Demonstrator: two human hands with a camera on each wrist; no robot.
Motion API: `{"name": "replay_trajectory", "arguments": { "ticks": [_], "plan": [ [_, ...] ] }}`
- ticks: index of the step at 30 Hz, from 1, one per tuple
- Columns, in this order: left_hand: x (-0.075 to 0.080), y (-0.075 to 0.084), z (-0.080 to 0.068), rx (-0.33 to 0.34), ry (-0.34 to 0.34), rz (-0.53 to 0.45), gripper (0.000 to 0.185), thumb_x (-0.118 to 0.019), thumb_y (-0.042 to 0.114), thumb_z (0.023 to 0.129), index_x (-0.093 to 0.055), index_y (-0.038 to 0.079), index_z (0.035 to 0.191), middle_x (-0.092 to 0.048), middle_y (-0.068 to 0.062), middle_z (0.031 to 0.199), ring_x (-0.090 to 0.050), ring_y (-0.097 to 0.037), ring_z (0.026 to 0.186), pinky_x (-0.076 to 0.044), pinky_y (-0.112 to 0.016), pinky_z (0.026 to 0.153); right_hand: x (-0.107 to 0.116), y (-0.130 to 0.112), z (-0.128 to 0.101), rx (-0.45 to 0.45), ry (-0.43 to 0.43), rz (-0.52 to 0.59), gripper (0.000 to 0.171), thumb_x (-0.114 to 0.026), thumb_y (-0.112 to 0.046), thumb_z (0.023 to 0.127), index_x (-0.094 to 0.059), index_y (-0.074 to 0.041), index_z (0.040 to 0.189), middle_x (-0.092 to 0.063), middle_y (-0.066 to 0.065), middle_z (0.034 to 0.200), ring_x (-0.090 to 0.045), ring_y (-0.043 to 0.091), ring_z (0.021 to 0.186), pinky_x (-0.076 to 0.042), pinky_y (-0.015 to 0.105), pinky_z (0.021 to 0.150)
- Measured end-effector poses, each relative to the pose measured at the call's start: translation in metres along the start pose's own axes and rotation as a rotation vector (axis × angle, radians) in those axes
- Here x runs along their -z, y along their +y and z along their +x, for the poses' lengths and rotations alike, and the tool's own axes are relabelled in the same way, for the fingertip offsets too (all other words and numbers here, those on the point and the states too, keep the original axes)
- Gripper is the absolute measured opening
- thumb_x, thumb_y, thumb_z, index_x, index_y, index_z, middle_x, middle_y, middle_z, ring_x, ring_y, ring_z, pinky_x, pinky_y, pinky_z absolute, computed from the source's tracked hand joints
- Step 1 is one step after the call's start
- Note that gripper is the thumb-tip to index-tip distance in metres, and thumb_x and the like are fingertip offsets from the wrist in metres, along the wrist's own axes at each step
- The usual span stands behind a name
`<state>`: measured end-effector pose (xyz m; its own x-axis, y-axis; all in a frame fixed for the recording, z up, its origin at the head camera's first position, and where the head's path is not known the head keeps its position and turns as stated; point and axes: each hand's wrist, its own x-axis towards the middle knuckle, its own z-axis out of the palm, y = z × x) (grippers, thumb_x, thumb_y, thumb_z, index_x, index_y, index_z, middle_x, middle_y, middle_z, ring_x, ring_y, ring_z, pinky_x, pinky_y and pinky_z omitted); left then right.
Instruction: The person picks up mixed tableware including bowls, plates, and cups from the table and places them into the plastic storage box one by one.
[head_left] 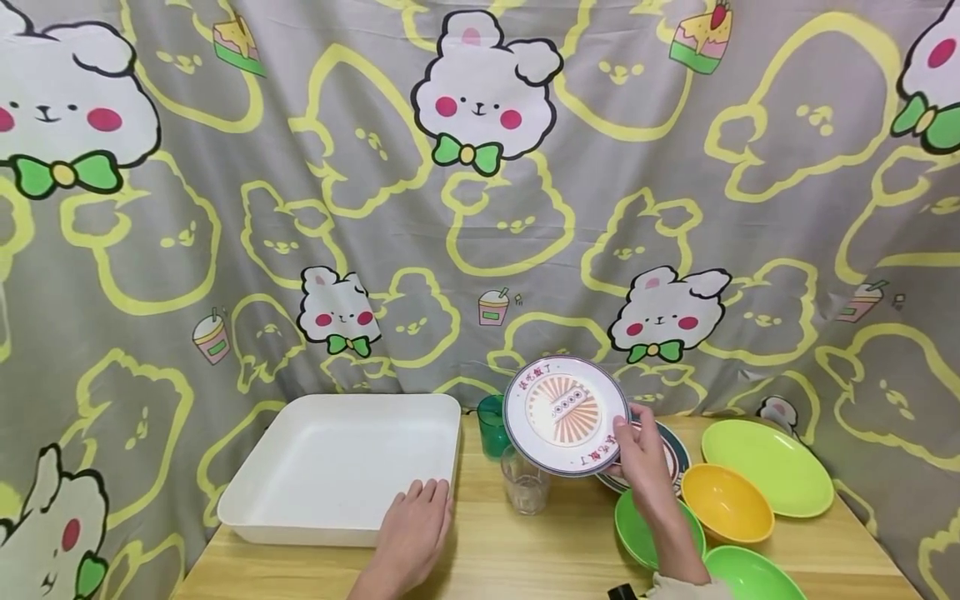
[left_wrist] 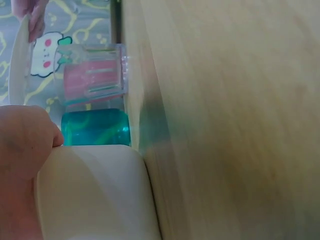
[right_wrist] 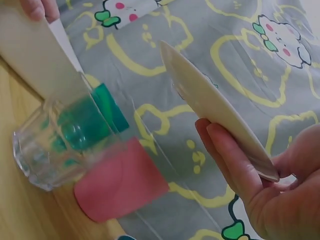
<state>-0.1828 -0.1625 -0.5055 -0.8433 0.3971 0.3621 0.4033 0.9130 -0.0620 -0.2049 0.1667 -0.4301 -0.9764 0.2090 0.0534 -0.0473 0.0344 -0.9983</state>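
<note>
My right hand (head_left: pixel 628 446) grips a round patterned plate (head_left: pixel 566 414) by its right rim and holds it tilted up above the table. In the right wrist view the fingers (right_wrist: pixel 235 160) lie under the plate (right_wrist: pixel 210 105). Just below it stand a clear glass (head_left: pixel 525 483) and a green cup (head_left: pixel 492 425). My left hand (head_left: pixel 416 521) rests flat, fingers straight, at the near right corner of a white tray (head_left: pixel 337 467). The left wrist view has that hand (left_wrist: pixel 20 165) on the tray (left_wrist: pixel 95 195), with the clear glass (left_wrist: pixel 95 75) and the green cup (left_wrist: pixel 95 127) beyond.
A second patterned plate (head_left: pixel 677 457) lies behind my right hand. To the right are a yellow-green plate (head_left: pixel 768 467), an orange bowl (head_left: pixel 726 502) and two green dishes (head_left: pixel 637 533) (head_left: pixel 750 575). A pink shape (right_wrist: pixel 120 182) shows beside the glass. A bunny-print cloth hangs behind the wooden table (head_left: pixel 525 558).
</note>
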Motion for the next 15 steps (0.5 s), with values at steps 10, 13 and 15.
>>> {"name": "replay_trajectory", "arguments": {
  "ticks": [10, 13, 15],
  "plan": [
    [0.005, 0.003, 0.002, 0.023, -0.049, -0.039, 0.026, -0.05, 0.027, 0.107, -0.064, 0.006, 0.113, -0.064, -0.007, 0.099, -0.058, -0.025, 0.091, -0.051, -0.039, 0.068, -0.014, 0.003, -0.002, 0.0, -0.003, 0.025, 0.042, -0.036, -0.017, 0.112, -0.029, -0.002, 0.151, -0.064, 0.021, 0.103, -0.065, 0.015, 0.069, -0.06, 0.029, 0.057],
    [0.009, 0.001, 0.002, 0.034, -0.102, -0.082, 0.031, -0.047, 0.034, 0.109, -0.063, 0.008, 0.113, -0.062, -0.006, 0.098, -0.056, -0.024, 0.089, -0.05, -0.04, 0.068, -0.016, 0.003, -0.003, -0.007, 0.0, 0.033, 0.042, -0.037, -0.018, 0.112, -0.029, -0.003, 0.151, -0.063, 0.02, 0.103, -0.065, 0.015, 0.07, -0.059, 0.029, 0.057],
    [0.012, -0.001, 0.003, 0.049, -0.115, -0.113, 0.033, -0.045, 0.04, 0.109, -0.061, 0.01, 0.109, -0.059, -0.003, 0.094, -0.053, -0.022, 0.085, -0.047, -0.038, 0.066, -0.018, 0.003, -0.004, -0.002, -0.001, 0.042, 0.043, -0.037, -0.018, 0.112, -0.029, -0.003, 0.152, -0.063, 0.02, 0.103, -0.065, 0.015, 0.069, -0.059, 0.029, 0.056]
  ]
}}
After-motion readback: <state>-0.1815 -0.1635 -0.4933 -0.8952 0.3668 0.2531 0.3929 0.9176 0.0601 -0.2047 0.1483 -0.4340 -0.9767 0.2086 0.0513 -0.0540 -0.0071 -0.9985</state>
